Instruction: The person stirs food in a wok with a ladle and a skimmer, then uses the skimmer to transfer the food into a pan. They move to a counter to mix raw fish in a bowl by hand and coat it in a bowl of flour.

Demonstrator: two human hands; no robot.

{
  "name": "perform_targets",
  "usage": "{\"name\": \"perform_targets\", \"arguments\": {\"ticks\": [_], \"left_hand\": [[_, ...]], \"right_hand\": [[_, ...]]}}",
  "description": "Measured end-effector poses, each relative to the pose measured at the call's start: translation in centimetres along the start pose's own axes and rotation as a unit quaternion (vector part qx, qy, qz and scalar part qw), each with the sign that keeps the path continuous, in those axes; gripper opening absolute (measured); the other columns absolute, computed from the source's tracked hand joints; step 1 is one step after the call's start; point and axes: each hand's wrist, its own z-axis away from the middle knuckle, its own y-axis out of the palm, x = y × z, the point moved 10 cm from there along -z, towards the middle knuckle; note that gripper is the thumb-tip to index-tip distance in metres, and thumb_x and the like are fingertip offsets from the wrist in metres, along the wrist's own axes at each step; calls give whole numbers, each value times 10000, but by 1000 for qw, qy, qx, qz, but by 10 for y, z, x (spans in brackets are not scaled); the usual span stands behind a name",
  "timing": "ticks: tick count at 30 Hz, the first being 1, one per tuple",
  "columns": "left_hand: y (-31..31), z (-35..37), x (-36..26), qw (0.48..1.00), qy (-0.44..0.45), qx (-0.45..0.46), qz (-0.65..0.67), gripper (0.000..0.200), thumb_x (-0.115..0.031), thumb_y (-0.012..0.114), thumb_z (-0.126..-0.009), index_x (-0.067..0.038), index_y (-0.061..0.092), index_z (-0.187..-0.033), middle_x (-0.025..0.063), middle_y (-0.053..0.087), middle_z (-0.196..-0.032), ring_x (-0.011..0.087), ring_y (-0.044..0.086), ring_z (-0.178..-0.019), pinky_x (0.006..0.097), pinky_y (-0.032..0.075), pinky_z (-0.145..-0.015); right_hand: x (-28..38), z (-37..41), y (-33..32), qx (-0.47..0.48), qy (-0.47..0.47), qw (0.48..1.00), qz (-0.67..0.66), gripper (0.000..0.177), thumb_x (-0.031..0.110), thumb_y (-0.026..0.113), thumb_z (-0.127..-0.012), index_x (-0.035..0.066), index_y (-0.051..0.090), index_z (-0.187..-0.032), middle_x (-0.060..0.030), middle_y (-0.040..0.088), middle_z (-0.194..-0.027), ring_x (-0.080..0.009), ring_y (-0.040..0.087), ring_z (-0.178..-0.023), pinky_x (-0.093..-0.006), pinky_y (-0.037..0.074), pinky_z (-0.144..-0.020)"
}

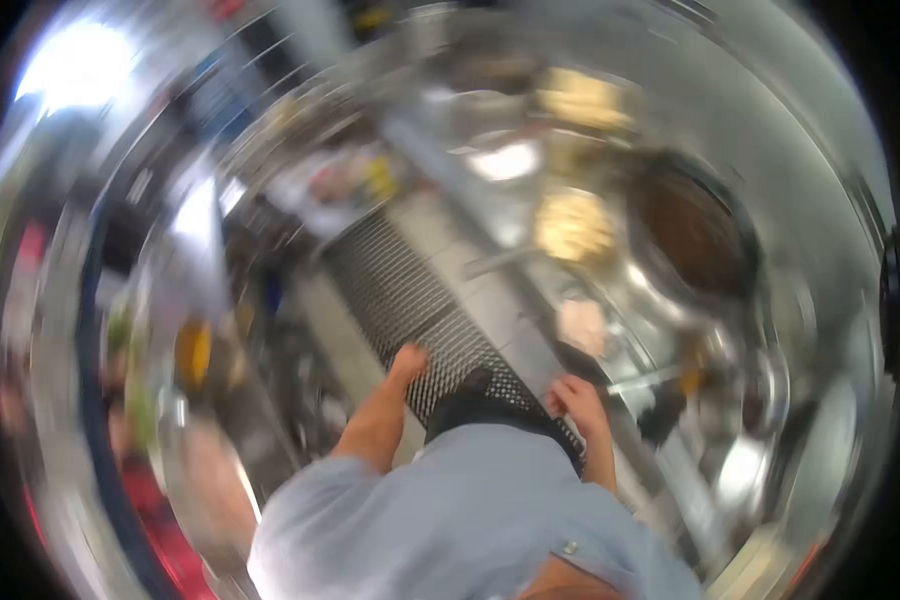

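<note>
My left hand (409, 361) hangs over the dark slotted floor mat (390, 275), its fingers curled in and nothing seen in them. Beside the edge of the steel counter (525, 335) is my right hand (570, 396), its fingers loosely bent and apart, with no object in it. Whether it touches the counter edge cannot be told through the blur. On the counter close to that hand sits a pale pinkish item (582, 327), too smeared to name.
On the right counter stand a large wide pan (695, 230) with brown contents, a pile of pale yellow food (573, 226) and another yellow batch (583, 98). A handle juts over the aisle (485, 264). Cluttered shelving and work surfaces line the left.
</note>
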Motion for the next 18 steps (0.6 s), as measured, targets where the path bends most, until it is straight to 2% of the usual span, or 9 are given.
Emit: {"name": "perform_targets", "arguments": {"ticks": [1, 2, 3, 4, 6, 9, 13, 16, 18], "left_hand": [[0, 12, 1, 999, -9, 12, 30, 453, -297, 555, -850, 117, 611, -1024, 269, 654, -925, 324, 658, -835, 448, 493, -775], [-21, 54, -21, 999, 26, -45, 5, 480, -324, 559, -850, 106, 608, -1056, 267, 660, -917, 351, 656, -860, 445, 496, -786], [-23, 70, -9, 997, 1, -73, 30, 464, -320, 567, -850, 86, 612, -1069, 262, 659, -949, 361, 654, -892, 426, 501, -804], [-5, 55, 36, 976, 68, -134, 158, 460, -329, 585, -842, 77, 616, -1055, 246, 668, -932, 345, 664, -865, 417, 507, -798], [-15, 173, 27, 964, -35, -144, 220, 451, -333, 595, -842, 57, 612, -1068, 221, 669, -978, 326, 661, -874, 413, 509, -786], [30, 268, 96, 922, -111, -190, 319, 432, -317, 615, -846, 25, 599, -1110, 149, 670, -956, 206, 653, -832, 358, 494, -793], [86, 393, 211, 868, -178, -304, 350, 429, -322, 619, -857, -4, 590, -1144, 147, 652, -1003, 192, 614, -918, 334, 492, -793], [132, 483, 263, 702, -182, -378, 575, 424, -340, 594, -896, -21, 552, -1173, 149, 626, -1063, 248, 624, -955, 363, 499, -817], [137, 545, 256, 565, -181, -419, 687, 427, -352, 579, -914, -29, 528, -1188, 148, 612, -1099, 267, 626, -963, 385, 501, -832]], "right_hand": [[4, -3, 5, 32, 0, 999, 11, 201, 204, 558, -918, 21, 632, -877, -43, 638, -710, -103, 579, -570, -222, 438, -514], [5, -6, 8, 64, 3, 998, 22, 192, 191, 560, -919, 19, 631, -877, -44, 636, -714, -103, 573, -570, -221, 435, -518], [2, -10, 9, 94, 0, 995, 32, 199, 200, 549, -938, 26, 620, -874, -43, 628, -713, -100, 559, -563, -221, 424, -515], [-3, -13, 10, 124, 1, 991, 54, 203, 211, 546, -945, 33, 613, -873, -43, 624, -707, -96, 554, -557, -220, 417, -505], [-16, -14, 15, 188, 8, 979, 83, 203, 220, 540, -954, 44, 602, -873, -43, 618, -698, -92, 548, -549, -217, 409, -492], [-27, -10, 29, 266, 26, 956, 119, 194, 218, 536, -958, 52, 594, -877, -42, 616, -695, -91, 544, -544, -211, 404, -484], [-35, 0, 81, 348, 42, 917, 188, 194, 218, 532, -959, 47, 595, -893, -44, 622, -706, -90, 546, -544, -206, 404, -476], [-42, 20, 128, 409, 33, 884, 222, 195, 221, 537, -955, 44, 599, -901, -43, 625, -712, -88, 552, -553, -212, 411, -476], [-50, 37, 160, 445, 36, 865, 229, 192, 219, 545, -946, 42, 603, -902, -40, 626, -714, -89, 554, -558, -217, 416, -478]]}}
